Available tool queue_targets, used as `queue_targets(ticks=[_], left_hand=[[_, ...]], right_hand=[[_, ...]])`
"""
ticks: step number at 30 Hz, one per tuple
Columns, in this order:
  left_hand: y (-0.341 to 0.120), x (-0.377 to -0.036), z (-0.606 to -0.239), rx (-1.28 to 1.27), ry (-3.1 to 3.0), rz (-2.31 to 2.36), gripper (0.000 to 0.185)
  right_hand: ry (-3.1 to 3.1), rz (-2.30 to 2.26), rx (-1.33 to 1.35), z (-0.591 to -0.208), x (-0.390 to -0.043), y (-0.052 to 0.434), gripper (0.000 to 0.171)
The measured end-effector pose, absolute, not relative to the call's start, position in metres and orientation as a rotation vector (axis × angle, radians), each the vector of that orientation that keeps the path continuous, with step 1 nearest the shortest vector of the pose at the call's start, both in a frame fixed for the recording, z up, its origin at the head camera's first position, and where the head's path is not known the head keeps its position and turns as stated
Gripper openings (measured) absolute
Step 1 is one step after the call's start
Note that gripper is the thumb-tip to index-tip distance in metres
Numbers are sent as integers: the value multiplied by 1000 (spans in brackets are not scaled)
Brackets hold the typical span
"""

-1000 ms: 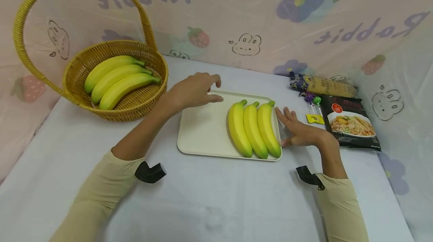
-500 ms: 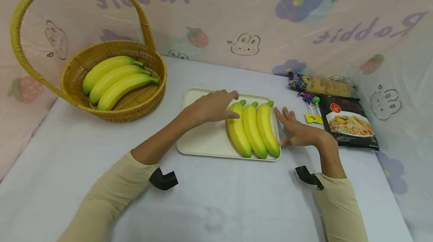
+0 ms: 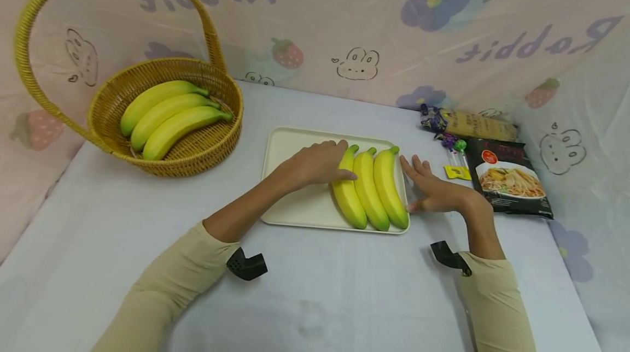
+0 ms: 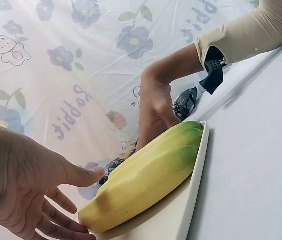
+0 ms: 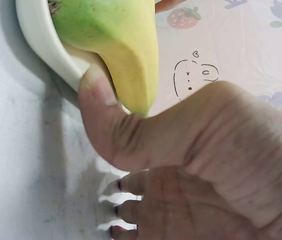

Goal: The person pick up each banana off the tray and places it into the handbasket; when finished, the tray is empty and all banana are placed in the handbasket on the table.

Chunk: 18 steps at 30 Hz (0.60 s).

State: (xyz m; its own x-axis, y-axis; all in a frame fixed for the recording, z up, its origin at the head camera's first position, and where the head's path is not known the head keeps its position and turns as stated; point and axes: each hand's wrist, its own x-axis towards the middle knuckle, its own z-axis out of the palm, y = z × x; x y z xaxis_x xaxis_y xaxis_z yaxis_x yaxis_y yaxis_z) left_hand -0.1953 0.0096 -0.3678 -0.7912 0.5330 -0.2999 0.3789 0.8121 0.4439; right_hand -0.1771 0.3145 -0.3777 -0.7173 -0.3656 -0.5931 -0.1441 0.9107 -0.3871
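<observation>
1. Your L hand point(image 3: 320, 165) is round the leftmost banana point(image 3: 350, 207) nr its stem, fingers apart; firm contact, can't tell.
2. It lies w/ 2 others point(image 3: 381, 191) on the tray's point(image 3: 300, 209) R side; bare L side prob. leaves you finger room.
3. Your R hand point(image 3: 433, 191): fingers spread, thumb at rim, prob. steadying tray.

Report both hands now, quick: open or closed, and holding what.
Left hand: open, loosely over the tray's leftmost banana, no firm grip visible.
Right hand: open, spread beside the tray's right rim, holding nothing.
</observation>
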Motion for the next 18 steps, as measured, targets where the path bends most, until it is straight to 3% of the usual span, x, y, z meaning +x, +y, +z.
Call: queue_targets(ticks=[18], left_hand=[[15, -196, -376, 670, 2572, 522, 76]], right_hand=[[2373, -388, -366, -377, -177, 316, 127]])
